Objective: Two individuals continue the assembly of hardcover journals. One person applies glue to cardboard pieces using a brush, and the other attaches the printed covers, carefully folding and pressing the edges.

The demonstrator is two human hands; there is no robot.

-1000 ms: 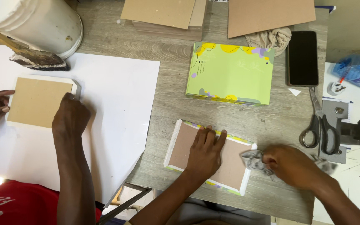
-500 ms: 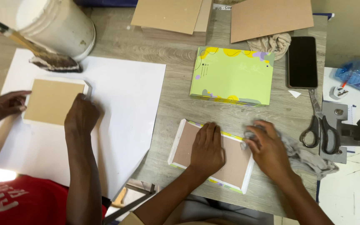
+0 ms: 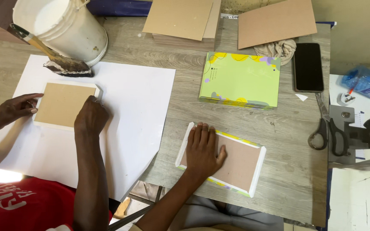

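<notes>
My left hand (image 3: 202, 149) lies flat, palm down, on the left half of a brown cardboard panel (image 3: 240, 164). The panel has white folded borders with green-yellow paper showing at its edges, and it rests near the table's front edge. My right hand is out of the picture. A finished cover with a green and yellow pattern (image 3: 240, 79) lies beyond the panel. At the left, a co-worker in a red shirt presses both hands (image 3: 91, 117) (image 3: 18, 107) on another brown board (image 3: 63, 105), which lies on a large white sheet (image 3: 138, 111).
A white glue bucket (image 3: 61, 25) and a brush (image 3: 65, 64) stand at the back left. Cardboard pieces (image 3: 180, 19) (image 3: 277, 21) and a crumpled cloth (image 3: 275, 49) lie at the back. A black phone (image 3: 308, 66), scissors (image 3: 324, 128) and a blue packet (image 3: 367, 85) sit at the right.
My right hand, which held a cloth and wiped leftward over the panel, has left the view with the cloth. My left hand stays pressed on the panel.
</notes>
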